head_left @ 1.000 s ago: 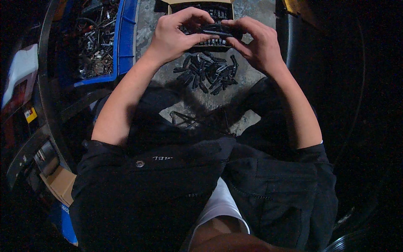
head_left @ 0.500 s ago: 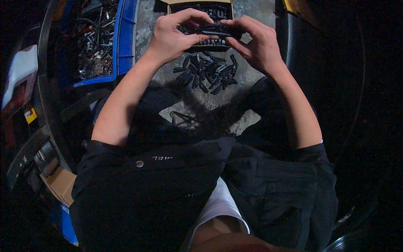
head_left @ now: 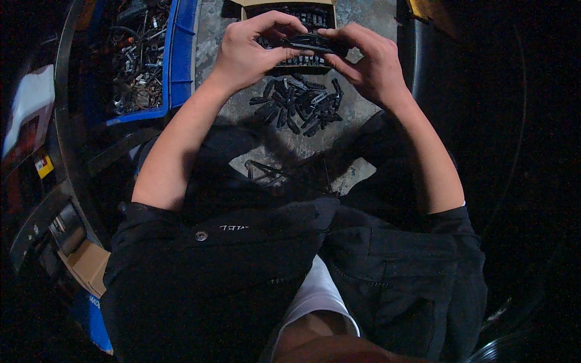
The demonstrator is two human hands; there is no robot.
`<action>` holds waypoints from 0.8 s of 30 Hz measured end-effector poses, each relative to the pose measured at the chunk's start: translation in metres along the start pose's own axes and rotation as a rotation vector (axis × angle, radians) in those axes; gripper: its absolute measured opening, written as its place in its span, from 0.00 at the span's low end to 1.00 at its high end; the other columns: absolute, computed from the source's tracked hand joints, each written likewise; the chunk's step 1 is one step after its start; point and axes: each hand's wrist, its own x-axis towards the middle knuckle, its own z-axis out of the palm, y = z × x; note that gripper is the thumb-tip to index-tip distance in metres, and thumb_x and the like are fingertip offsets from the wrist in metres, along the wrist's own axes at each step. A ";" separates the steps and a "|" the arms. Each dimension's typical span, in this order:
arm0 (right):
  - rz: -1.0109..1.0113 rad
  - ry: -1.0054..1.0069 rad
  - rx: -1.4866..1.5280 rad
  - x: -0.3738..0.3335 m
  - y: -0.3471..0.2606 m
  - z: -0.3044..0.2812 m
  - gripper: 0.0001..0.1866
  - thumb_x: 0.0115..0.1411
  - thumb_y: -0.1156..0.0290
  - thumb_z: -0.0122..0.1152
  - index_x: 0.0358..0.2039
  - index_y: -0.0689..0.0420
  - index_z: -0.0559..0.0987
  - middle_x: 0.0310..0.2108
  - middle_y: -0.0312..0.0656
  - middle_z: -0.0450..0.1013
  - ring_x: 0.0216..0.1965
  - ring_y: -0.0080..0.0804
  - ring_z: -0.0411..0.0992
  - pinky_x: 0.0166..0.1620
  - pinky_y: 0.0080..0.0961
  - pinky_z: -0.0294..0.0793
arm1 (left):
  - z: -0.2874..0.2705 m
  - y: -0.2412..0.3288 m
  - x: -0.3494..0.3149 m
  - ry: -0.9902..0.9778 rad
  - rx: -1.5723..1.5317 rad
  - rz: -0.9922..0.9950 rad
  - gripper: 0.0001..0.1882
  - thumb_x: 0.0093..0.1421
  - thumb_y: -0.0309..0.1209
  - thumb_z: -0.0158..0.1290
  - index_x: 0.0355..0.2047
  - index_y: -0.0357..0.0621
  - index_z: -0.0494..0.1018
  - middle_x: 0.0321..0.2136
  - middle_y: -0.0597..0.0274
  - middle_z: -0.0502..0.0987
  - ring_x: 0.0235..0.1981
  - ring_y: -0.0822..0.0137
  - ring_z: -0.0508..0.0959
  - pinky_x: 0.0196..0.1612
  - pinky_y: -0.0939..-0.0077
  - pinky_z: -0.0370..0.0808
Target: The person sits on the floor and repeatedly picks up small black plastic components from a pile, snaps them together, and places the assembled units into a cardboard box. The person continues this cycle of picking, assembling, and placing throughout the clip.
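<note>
A small, elongated black piece (head_left: 310, 42) is held level between my two hands. My left hand (head_left: 245, 53) pinches its left end with thumb and index finger. At the other end, the thumb and fingers of my right hand (head_left: 376, 63) close on it. Its exact kind cannot be made out. Directly beneath my hands stands an open cardboard box (head_left: 266, 2) filled with rows of similar dark pieces, partly hidden by my fingers. On the floor just nearer to me lies a loose pile of elongated black pieces (head_left: 296, 103), a few with lighter grey faces.
A blue bin (head_left: 180, 57) full of mixed metal scrap stands at the far left. Thin dark bars (head_left: 264, 169) show low between my legs. A small cardboard box (head_left: 89, 264) sits at the lower left. A dark upright panel (head_left: 423, 66) borders the right side.
The black piece has tilted slightly in my fingers. Both hands stay almost in place, with the same grip.
</note>
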 end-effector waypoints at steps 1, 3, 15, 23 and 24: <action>0.018 -0.007 -0.001 0.000 -0.001 0.000 0.16 0.52 0.73 0.70 0.42 0.56 0.80 0.38 0.42 0.78 0.36 0.43 0.78 0.39 0.33 0.78 | 0.000 0.001 0.000 0.004 -0.001 -0.003 0.17 0.51 0.26 0.68 0.42 0.43 0.79 0.37 0.66 0.81 0.41 0.74 0.80 0.46 0.79 0.76; 0.053 -0.021 -0.005 0.001 -0.005 -0.001 0.16 0.51 0.73 0.70 0.42 0.56 0.80 0.38 0.42 0.78 0.36 0.43 0.78 0.39 0.33 0.78 | 0.001 0.001 -0.001 0.012 -0.003 -0.009 0.18 0.50 0.25 0.68 0.43 0.43 0.79 0.37 0.65 0.81 0.41 0.75 0.80 0.46 0.79 0.75; 0.014 -0.005 -0.008 -0.001 -0.003 0.000 0.16 0.51 0.73 0.70 0.42 0.56 0.80 0.37 0.44 0.78 0.36 0.44 0.77 0.38 0.34 0.78 | 0.000 -0.002 -0.002 -0.044 0.015 0.000 0.20 0.50 0.23 0.67 0.44 0.43 0.77 0.40 0.65 0.80 0.43 0.71 0.79 0.49 0.76 0.75; -0.026 -0.015 -0.037 0.000 -0.002 -0.001 0.19 0.53 0.73 0.70 0.47 0.54 0.81 0.35 0.43 0.78 0.35 0.35 0.79 0.38 0.27 0.78 | -0.002 -0.004 -0.001 -0.069 0.026 0.011 0.18 0.50 0.23 0.66 0.43 0.43 0.77 0.40 0.65 0.79 0.44 0.71 0.78 0.49 0.75 0.75; -0.031 -0.013 -0.041 0.000 -0.002 -0.001 0.19 0.53 0.73 0.70 0.47 0.54 0.81 0.35 0.43 0.78 0.35 0.34 0.78 0.38 0.27 0.78 | -0.002 -0.003 -0.001 -0.072 0.045 0.010 0.18 0.51 0.23 0.66 0.43 0.43 0.77 0.40 0.65 0.79 0.44 0.71 0.78 0.49 0.75 0.75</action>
